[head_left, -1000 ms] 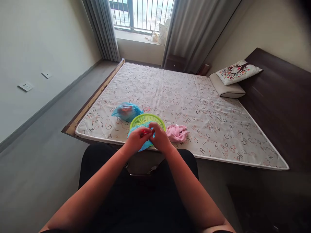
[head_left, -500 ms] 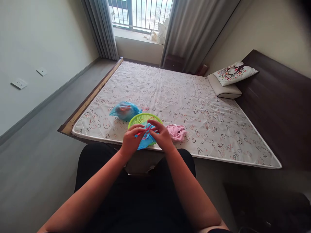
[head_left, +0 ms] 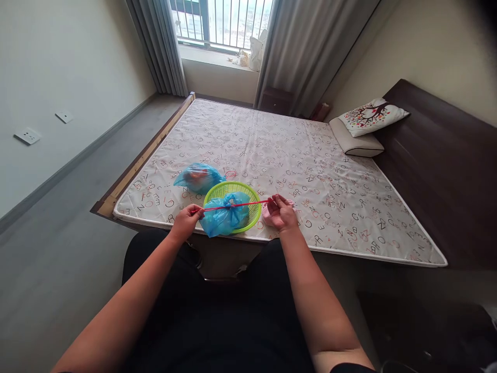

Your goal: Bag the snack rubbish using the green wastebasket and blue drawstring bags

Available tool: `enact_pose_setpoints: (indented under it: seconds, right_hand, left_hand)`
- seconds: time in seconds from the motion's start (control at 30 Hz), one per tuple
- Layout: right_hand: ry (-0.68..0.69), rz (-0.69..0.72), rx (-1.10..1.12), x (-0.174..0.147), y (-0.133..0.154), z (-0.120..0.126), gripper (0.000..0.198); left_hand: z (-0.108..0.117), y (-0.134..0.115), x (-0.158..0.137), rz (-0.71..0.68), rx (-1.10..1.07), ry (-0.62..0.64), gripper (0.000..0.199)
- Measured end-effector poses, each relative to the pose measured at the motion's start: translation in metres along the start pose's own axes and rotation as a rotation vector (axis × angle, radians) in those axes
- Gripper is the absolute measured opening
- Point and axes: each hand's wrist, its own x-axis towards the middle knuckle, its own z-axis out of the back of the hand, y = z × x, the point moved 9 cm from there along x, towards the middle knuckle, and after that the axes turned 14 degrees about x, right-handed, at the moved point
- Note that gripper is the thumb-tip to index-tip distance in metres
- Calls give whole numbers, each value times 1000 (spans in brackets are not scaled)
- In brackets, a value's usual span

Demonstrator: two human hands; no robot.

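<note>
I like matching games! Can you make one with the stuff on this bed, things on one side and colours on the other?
Things:
1. basket
2. string stretched between the left hand and right hand
3. bag in the basket
4. cloth by the right hand

Colours:
A. blue
B. pink
C. green
D. red

Pairs: 1-C, 2-D, 3-A, 4-B

Scattered single capital letters such as E, N, O, R, G and Z are showing in black and red all over the mattress cover, forming no readable words, and nothing else is bearing legible text.
</note>
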Motion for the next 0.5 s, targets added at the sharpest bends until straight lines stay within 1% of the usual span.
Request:
enact_pose_setpoints:
  seconds: [0.1, 0.17, 0.23, 0.3, 0.33, 0.4, 0.47, 0.5]
  right_hand:
    - [-117, -75, 43, -1, -19, 22, 34]
    - [-83, -37, -16, -3, -23, 25, 38]
    - [9, 47, -161, -4, -16, 24, 42]
    - [94, 153, -311, -7, -1, 21, 44]
    - [111, 201, -357, -8, 7, 22, 45]
    - [98, 265, -400, -10, 23, 24, 44]
    - [83, 291, -461, -14, 31, 24, 42]
    - [102, 298, -521, -17, 31, 20, 40]
  left_hand:
    - [-4, 19, -2, 57, -42, 32, 62]
    - [-5, 24, -5, 97, -110, 20, 65]
    - [-2, 24, -9, 139, -155, 3, 67]
    - [6, 21, -12, 162, -167, -21, 68]
    - [11, 19, -14, 168, -173, -40, 68]
    - [19, 15, -16, 171, -208, -77, 67]
    - [22, 11, -17, 163, -249, -72, 65]
    - [21, 8, -17, 146, -259, -56, 65]
